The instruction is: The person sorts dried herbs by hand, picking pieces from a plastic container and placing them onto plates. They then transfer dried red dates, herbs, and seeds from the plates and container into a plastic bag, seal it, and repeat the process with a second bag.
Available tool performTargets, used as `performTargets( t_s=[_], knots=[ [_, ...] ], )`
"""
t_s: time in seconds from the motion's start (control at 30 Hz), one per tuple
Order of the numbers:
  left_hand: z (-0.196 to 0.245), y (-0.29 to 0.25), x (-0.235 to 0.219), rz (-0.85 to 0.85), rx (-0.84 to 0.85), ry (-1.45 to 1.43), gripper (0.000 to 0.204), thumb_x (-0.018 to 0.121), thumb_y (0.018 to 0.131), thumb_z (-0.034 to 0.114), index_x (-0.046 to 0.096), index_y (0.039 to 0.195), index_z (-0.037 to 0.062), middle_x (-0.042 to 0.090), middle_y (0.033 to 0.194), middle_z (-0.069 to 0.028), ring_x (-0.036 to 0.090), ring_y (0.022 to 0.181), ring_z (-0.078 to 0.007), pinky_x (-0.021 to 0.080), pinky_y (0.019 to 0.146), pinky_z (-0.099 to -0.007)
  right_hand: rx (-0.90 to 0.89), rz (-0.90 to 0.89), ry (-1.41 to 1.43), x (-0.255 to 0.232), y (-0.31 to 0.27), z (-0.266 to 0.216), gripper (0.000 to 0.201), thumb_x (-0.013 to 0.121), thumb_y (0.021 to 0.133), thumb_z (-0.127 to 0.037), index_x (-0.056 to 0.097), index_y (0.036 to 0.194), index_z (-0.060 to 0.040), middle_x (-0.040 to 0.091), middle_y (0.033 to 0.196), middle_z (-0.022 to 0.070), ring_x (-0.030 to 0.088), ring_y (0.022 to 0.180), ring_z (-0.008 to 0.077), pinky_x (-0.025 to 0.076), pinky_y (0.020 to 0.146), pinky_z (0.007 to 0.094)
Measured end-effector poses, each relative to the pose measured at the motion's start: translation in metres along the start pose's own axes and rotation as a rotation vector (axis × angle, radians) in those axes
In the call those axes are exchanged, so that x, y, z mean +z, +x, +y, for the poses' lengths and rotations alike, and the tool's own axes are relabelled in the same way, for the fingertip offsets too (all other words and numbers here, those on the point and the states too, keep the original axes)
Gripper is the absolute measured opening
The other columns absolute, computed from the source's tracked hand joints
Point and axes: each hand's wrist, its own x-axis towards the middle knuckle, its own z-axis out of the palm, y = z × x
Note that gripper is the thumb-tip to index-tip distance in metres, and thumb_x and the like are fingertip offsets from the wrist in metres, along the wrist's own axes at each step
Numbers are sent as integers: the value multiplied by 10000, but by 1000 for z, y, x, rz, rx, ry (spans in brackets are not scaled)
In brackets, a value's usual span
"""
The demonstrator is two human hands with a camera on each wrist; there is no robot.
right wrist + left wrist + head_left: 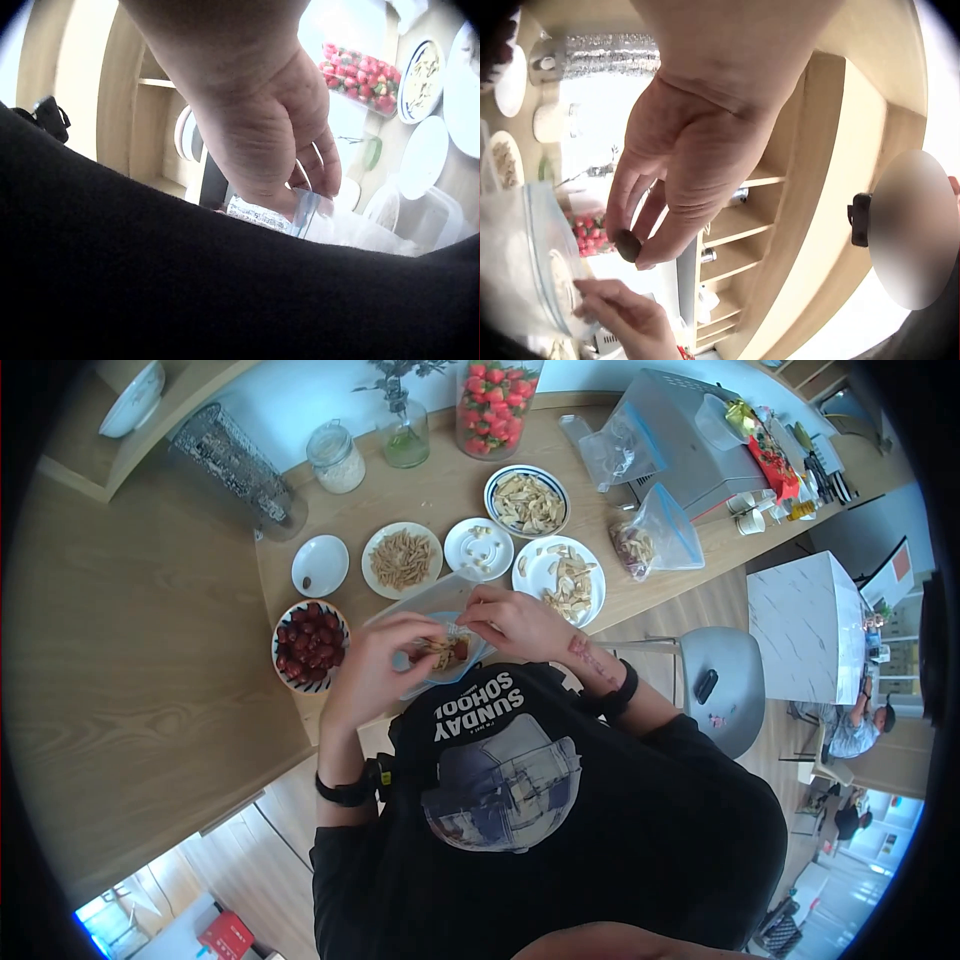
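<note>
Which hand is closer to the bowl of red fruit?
Left. The left hand is close beside the bowl; the right hand is farther off, beyond the left one, holding the plastic bag.

Glossy, clear plastic is shown by the zip bag, beyond which matt wood grain is seen on the tabletop and smooth, shiny glass in the jar, while matt cloth is shown by the shirt next to the bag.

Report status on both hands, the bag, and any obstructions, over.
Left hand pinches small dark piece. Right hand grips edge of clear bag. Food pieces inside bag. No obstruction apparent.
</note>
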Motion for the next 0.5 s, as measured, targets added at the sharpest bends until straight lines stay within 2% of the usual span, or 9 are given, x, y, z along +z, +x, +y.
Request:
performTargets(
  t_s=[0.03,0.1,0.17,0.23,0.27,0.33,0.43,0.47,0.5],
  knots=[
    [-1,-1,8,4,-6,-6,342,713,831,-18,674,1166,32,697,1087,-97,695,913,-181,561,799,-312,1,-9,2,1,1,1,153,619,906,-122,704,1010,-49,661,1013,119,682,864,346,545,762,439],
    [-9,0,24,10,-4,156,352,719,824,7,667,1172,28,681,1112,-139,706,870,-228,560,784,-327,-33,-6,-17,1,2,2,145,651,897,-101,709,1022,-54,635,995,100,666,861,320,531,745,413],
    [-13,2,35,49,-54,145,339,732,832,57,667,1163,23,676,1104,-149,702,847,-261,550,760,-338,-33,-13,-20,1,2,2,140,654,895,-99,708,1016,-54,634,997,99,665,863,321,530,744,415],
    [-21,2,44,173,-84,278,328,737,840,84,668,1155,23,688,1057,-133,696,814,-264,542,736,-354,-29,-17,-20,1,1,3,135,657,893,-97,708,1011,-54,634,999,99,665,865,323,530,743,417],
    [-22,1,45,168,-86,273,328,737,840,84,668,1155,23,688,1057,-133,696,814,-264,542,736,-354,-30,-17,-10,1,0,4,144,656,896,-99,700,1027,-58,633,1001,101,664,866,325,531,741,417],
    [-25,1,47,178,-67,250,290,717,856,109,667,1132,40,674,1036,-150,670,879,-331,528,765,-403,-18,-16,4,1,-3,4,155,656,898,-101,692,1043,-61,633,1003,103,662,868,328,532,739,417],
    [-26,-5,43,180,-73,214,271,729,849,100,674,1106,35,672,987,-136,669,862,-301,520,762,-382,-35,43,51,-3,-7,5,191,661,902,-106,666,1085,-53,638,1026,112,673,871,312,542,739,395],
    [-29,-7,42,169,-69,212,271,729,849,100,674,1106,35,672,987,-136,669,862,-301,520,762,-382,46,90,96,-6,-10,9,216,664,903,-109,649,1110,-50,641,1039,119,679,871,302,546,744,381],
    [-32,-9,42,296,-34,221,265,740,840,94,680,1092,40,672,964,-123,668,851,-283,516,754,-372,127,138,140,-9,-12,12,242,667,904,-113,631,1135,-46,643,1053,126,685,871,292,551,748,367]
  ],
)
